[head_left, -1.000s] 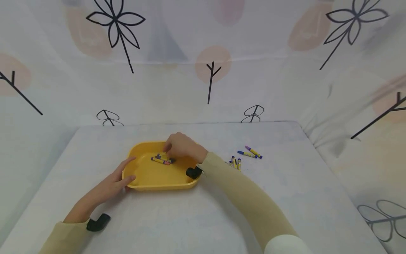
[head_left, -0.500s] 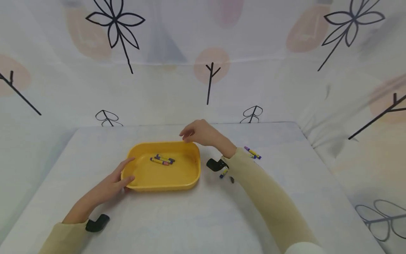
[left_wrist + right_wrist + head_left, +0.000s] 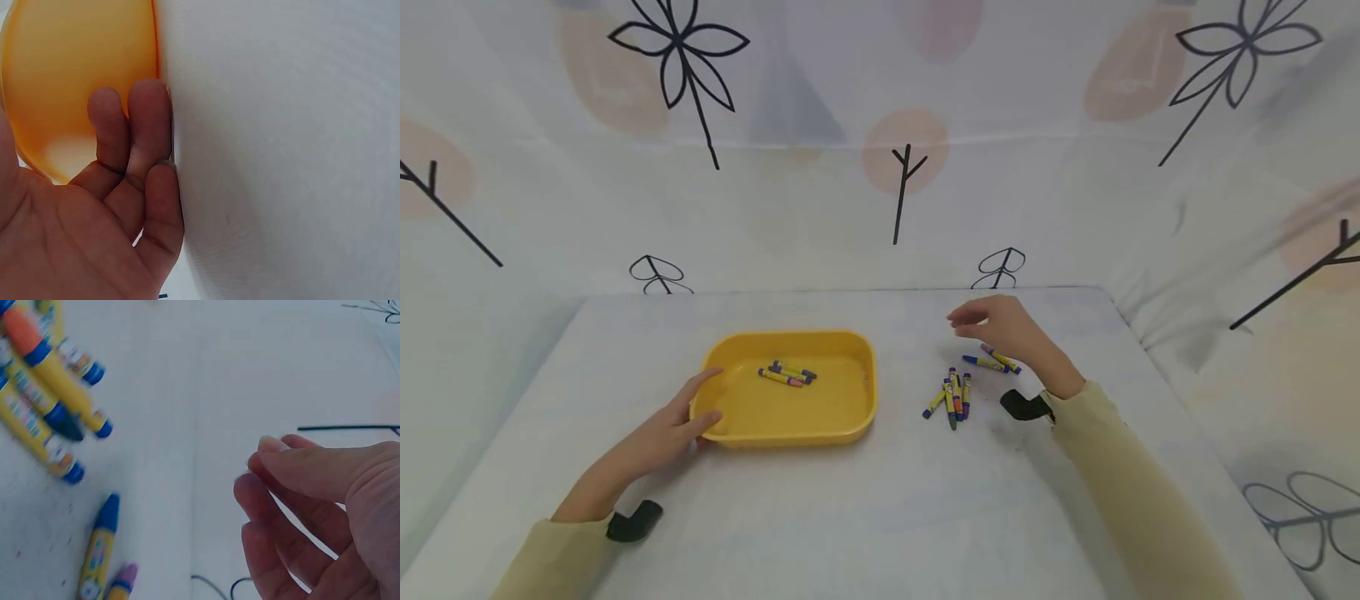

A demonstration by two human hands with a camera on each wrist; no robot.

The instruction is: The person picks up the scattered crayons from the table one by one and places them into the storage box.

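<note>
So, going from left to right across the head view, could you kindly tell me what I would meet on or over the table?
Left sleeve, left hand, yellow tray, cluster of crayons, right hand, right sleeve.

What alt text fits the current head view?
A person's left hand grips the left end of a yellow tray holding three crayons on a pale table. The right hand, apparently empty, is raised near loose crayons to the tray's right. Behind is a leaf-patterned backdrop.
</note>
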